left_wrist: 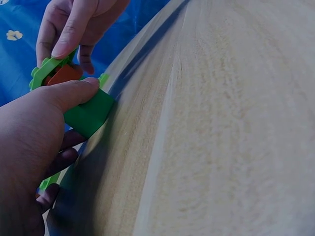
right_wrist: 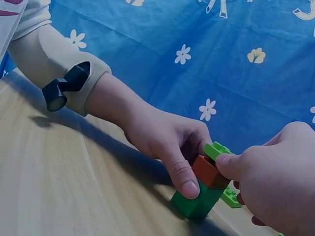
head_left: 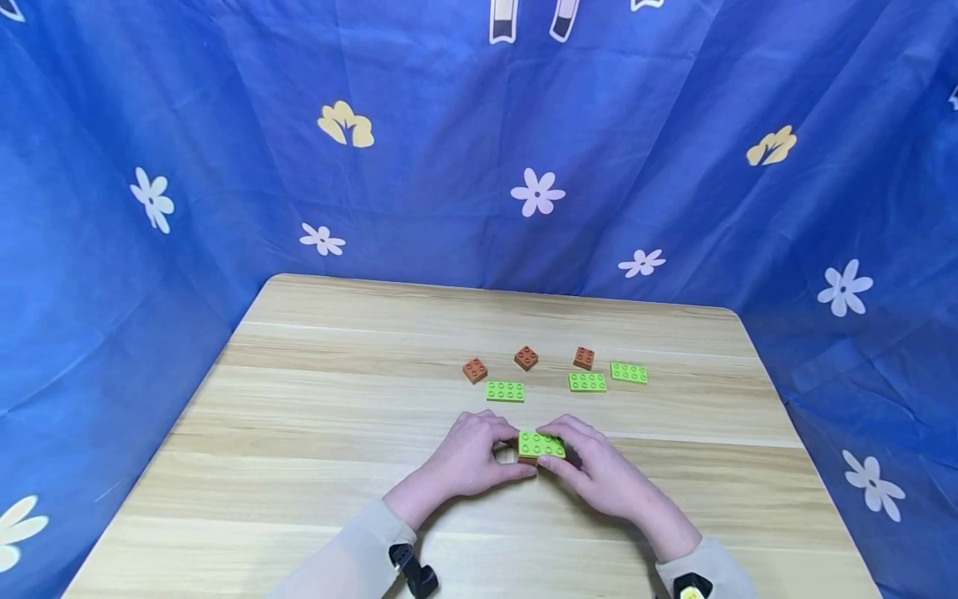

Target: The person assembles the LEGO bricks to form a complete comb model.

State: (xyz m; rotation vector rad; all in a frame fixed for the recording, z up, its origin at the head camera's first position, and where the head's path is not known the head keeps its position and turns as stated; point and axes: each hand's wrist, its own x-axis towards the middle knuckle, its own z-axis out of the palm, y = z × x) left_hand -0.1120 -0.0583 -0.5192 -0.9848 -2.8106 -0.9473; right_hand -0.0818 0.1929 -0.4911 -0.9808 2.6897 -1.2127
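A small toy-brick stack stands on the table between the two hands: a dark green brick at the bottom, a reddish-brown brick above it, and a lime-green eight-stud plate on top. My left hand grips the lower part, its thumb across the dark green brick in both wrist views. The right hand pinches the lime plate between thumb and fingers. In the wrist views the plate looks slightly tilted over the brown brick; whether its studs are fully joined I cannot tell.
Behind the hands lie three loose reddish-brown four-stud bricks and three lime-green plates. The wooden table meets a blue flowered curtain at the back and sides.
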